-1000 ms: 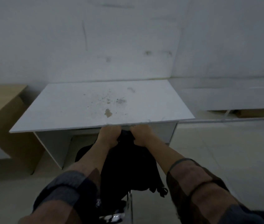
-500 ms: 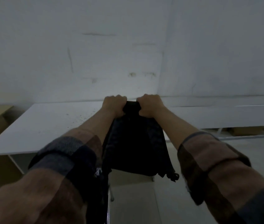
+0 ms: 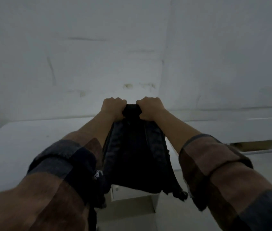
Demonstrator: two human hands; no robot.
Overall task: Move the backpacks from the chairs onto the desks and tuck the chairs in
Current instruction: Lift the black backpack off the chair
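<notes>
Mid-lift. Left hand (image 3: 113,105) and right hand (image 3: 149,106) side by side, fingers of both curled tight round the top of the black backpack (image 3: 136,155). Bag hangs clear in the air, held out at arm's length above the near edge of the white surface (image 3: 32,139), its straps dangling low. Not yet set down. Chair not in view. Judged: this backpack still to be landed, chair still to be tucked; other chairs and bags cannot be told from here.
</notes>
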